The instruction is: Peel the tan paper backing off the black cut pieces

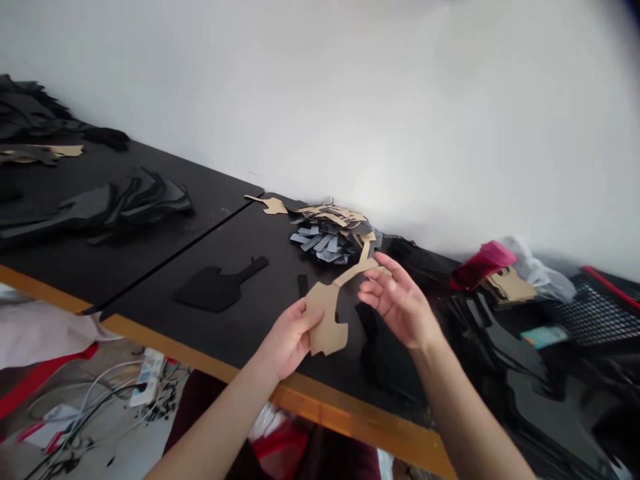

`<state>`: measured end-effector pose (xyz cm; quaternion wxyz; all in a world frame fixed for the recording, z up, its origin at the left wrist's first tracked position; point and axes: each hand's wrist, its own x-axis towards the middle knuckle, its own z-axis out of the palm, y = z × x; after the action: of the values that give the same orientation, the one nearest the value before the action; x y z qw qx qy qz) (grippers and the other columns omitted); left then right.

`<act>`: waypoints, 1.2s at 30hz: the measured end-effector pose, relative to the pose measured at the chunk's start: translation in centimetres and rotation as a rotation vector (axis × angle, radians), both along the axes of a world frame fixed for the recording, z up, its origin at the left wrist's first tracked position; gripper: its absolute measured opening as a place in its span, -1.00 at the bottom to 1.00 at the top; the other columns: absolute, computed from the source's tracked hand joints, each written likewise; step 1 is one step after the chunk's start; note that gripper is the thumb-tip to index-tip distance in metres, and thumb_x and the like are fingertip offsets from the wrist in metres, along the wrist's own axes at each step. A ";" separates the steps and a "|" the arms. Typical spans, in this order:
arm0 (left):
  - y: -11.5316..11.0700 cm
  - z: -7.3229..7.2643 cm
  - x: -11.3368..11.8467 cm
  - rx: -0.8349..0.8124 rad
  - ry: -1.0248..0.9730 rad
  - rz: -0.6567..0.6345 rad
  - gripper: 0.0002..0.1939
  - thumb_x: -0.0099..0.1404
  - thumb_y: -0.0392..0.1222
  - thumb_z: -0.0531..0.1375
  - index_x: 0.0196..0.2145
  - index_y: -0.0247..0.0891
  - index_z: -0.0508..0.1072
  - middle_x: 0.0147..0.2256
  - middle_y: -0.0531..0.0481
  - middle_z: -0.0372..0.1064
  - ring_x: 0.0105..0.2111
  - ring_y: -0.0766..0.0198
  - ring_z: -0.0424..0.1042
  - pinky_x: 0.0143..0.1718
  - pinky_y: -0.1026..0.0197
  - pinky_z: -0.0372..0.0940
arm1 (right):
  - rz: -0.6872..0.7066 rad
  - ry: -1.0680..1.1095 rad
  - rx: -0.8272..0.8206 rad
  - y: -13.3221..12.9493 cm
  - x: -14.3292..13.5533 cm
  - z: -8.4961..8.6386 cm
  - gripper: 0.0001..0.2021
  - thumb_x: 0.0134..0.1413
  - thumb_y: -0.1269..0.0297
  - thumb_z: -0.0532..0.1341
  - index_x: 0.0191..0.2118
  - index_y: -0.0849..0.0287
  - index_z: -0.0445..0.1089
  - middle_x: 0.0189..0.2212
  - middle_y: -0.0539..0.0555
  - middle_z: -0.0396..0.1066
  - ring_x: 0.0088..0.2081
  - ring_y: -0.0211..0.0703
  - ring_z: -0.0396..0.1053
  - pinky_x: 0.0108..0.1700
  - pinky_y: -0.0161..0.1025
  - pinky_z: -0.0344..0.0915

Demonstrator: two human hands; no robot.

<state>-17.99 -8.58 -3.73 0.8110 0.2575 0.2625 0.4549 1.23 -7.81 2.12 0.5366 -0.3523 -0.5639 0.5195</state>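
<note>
My left hand (293, 337) pinches the wide end of a tan cut-out piece (330, 330), thumb on top. It looks like stiff card or leather backing, with a notched body and a long narrow strip running up to the right. By the strip's far end is my right hand (400, 300), its fingers apart and bent; whether they touch the strip is hard to tell. A black cut-out piece (215, 287) of similar outline lies flat on the black table (280, 267) to the left. Beyond my hands sits a pile of tan and grey pieces (330, 230).
Stacks of black cut-outs lie at left (135, 197) and right (505, 340). On the right are a pink bag (483, 263), more tan pieces (513, 285) and a black mesh basket (595, 310). A white wall stands behind. Below the table's edge, a power strip (149, 377) lies among cables.
</note>
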 end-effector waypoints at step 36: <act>-10.2 -4.8 -2.0 -0.085 0.254 0.339 -0.83 0.16 -0.12 0.27 -0.29 -0.22 0.46 -0.15 -0.04 0.40 -0.20 0.22 0.42 -0.14 0.20 0.33 | -0.356 -0.809 0.468 -11.5 -9.0 -8.7 -0.62 0.15 0.49 0.10 0.07 0.06 0.31 0.00 0.17 0.26 0.07 0.03 0.23 0.06 0.02 0.33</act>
<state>-20.02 -18.78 -8.51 0.6933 0.2307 0.4211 0.5373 -7.72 -19.29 -6.60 0.4200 -0.4863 -0.7595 0.1012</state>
